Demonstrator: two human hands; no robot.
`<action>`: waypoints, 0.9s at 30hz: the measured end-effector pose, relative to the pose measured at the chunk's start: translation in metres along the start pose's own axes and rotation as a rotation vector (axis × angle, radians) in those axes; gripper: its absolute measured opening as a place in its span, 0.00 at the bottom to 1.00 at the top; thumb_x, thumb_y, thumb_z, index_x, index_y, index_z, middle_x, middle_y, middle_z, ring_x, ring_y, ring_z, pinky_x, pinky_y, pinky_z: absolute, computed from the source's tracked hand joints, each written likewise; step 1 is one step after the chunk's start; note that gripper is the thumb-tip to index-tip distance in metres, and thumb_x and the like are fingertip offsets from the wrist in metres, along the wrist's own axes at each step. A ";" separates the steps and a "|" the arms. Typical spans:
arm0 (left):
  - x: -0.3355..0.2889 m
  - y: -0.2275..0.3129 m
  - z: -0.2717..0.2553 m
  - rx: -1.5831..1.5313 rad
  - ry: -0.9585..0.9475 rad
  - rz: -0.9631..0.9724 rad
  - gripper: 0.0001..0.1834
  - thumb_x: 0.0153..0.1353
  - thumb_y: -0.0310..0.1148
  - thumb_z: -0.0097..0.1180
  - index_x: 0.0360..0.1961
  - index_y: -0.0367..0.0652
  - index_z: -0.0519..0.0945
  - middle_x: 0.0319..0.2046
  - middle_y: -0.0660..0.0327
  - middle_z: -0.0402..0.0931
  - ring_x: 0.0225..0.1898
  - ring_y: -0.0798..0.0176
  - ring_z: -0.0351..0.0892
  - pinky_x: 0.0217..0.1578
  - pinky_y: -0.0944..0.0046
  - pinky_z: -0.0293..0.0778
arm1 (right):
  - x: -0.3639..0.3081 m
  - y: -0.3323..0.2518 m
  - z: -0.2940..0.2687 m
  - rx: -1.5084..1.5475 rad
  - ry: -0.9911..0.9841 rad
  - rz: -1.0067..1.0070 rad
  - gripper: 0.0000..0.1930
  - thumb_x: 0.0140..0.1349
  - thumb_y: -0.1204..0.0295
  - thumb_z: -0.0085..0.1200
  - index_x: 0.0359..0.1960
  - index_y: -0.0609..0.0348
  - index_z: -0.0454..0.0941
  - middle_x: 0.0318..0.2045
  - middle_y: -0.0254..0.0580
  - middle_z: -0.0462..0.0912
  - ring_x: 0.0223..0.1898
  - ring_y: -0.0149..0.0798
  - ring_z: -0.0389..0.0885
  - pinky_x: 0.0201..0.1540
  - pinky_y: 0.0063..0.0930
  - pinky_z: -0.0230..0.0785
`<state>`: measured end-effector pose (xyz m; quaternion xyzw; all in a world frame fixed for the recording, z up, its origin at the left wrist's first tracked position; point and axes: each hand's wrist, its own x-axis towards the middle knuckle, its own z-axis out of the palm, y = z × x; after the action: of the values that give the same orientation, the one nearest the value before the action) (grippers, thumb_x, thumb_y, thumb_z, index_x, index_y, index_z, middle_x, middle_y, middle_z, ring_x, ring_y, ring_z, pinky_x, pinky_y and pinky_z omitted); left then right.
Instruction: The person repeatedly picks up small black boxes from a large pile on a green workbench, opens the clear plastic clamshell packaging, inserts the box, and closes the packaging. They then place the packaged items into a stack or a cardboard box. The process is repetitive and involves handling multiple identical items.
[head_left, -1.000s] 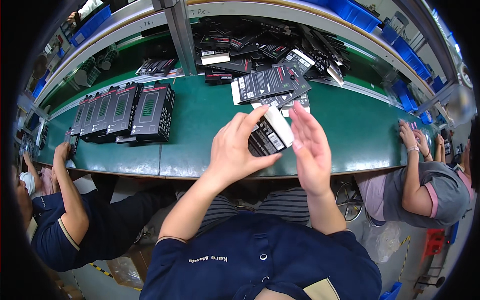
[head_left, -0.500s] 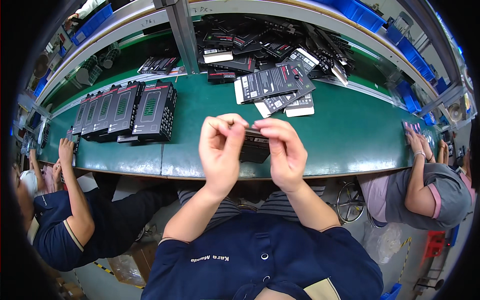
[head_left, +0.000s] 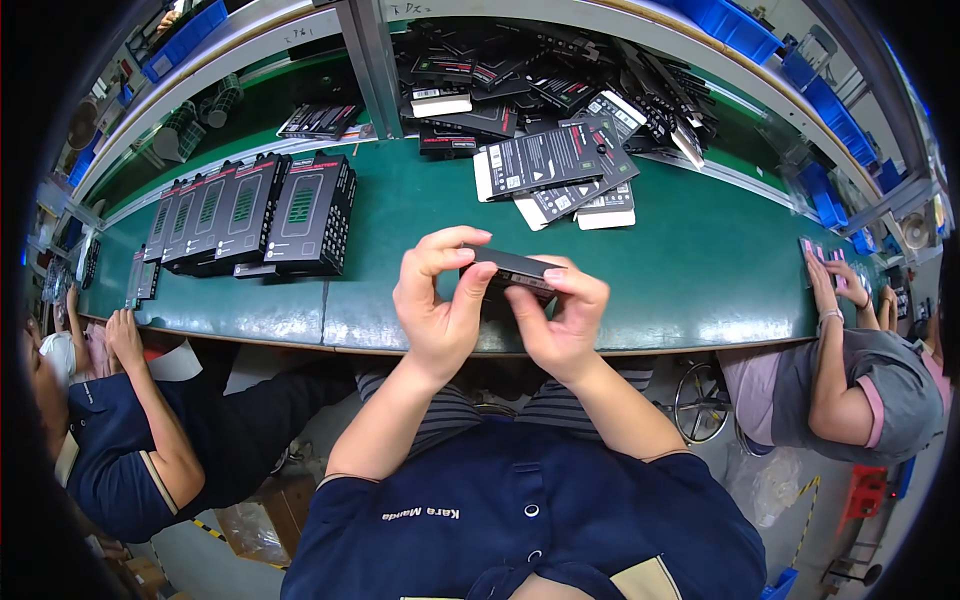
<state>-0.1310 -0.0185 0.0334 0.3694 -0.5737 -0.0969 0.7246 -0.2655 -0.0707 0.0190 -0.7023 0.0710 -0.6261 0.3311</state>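
Note:
A slim black carton (head_left: 515,263) is held up between my hands, just above the near edge of the green table (head_left: 420,200). My left hand (head_left: 437,305) grips its left end, thumb in front and fingers behind. The right end is pinched between thumb and fingers of my right hand (head_left: 562,322). One narrow dark side of the carton faces up, and a printed strip shows below it. Most of its lower part is hidden behind my fingers.
Filled black cartons (head_left: 308,215) lean in a row at the left. Flattened cartons (head_left: 540,165) with white flaps lie ahead, before a larger heap (head_left: 480,75). A metal post (head_left: 368,70) rises beyond the table. Co-workers sit at left (head_left: 140,440) and right (head_left: 850,370).
My hands have turned the carton so its narrow closed side shows on top. The right thumb has moved in toward the carton's front. The left co-worker's hand has shifted lower.

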 end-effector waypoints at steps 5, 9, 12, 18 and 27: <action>0.019 0.036 -0.013 -0.439 0.270 -1.028 0.34 0.72 0.35 0.53 0.75 0.46 0.54 0.72 0.51 0.51 0.67 0.60 0.61 0.63 0.60 0.62 | 0.001 -0.001 -0.009 -0.288 -0.134 -0.316 0.15 0.44 0.81 0.67 0.30 0.59 0.72 0.44 0.51 0.84 0.39 0.46 0.86 0.40 0.37 0.78; 0.022 0.030 -0.044 -0.048 -0.050 -0.703 0.42 0.63 0.18 0.57 0.75 0.40 0.53 0.69 0.52 0.61 0.65 0.60 0.66 0.63 0.62 0.66 | 0.025 -0.009 -0.007 -0.425 -0.625 -0.398 0.15 0.50 0.66 0.67 0.23 0.59 0.71 0.50 0.50 0.83 0.52 0.53 0.82 0.52 0.45 0.76; 0.054 0.019 -0.096 0.276 0.145 -0.419 0.27 0.67 0.20 0.53 0.67 0.36 0.66 0.59 0.51 0.72 0.60 0.58 0.73 0.61 0.60 0.68 | 0.050 0.017 -0.014 -0.774 -0.858 -0.255 0.15 0.55 0.60 0.66 0.25 0.61 0.79 0.66 0.51 0.70 0.69 0.53 0.64 0.69 0.55 0.57; 0.085 0.021 -0.149 1.559 -0.158 -0.151 0.16 0.62 0.31 0.62 0.51 0.41 0.83 0.58 0.44 0.76 0.62 0.39 0.71 0.61 0.48 0.69 | 0.073 0.068 -0.017 -1.293 -0.902 -0.250 0.17 0.61 0.63 0.59 0.38 0.68 0.85 0.68 0.47 0.67 0.74 0.50 0.55 0.75 0.58 0.40; 0.065 0.043 -0.077 1.499 -0.687 -0.172 0.34 0.51 0.35 0.68 0.62 0.49 0.75 0.71 0.51 0.60 0.76 0.46 0.50 0.71 0.34 0.45 | 0.039 0.014 -0.053 -0.860 -0.903 -0.515 0.15 0.56 0.72 0.57 0.45 0.63 0.83 0.58 0.41 0.76 0.58 0.41 0.74 0.63 0.42 0.64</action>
<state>-0.0524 0.0080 0.1048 0.7469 -0.6452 0.1487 0.0608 -0.3017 -0.1215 0.0436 -0.9590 -0.0011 -0.2460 -0.1408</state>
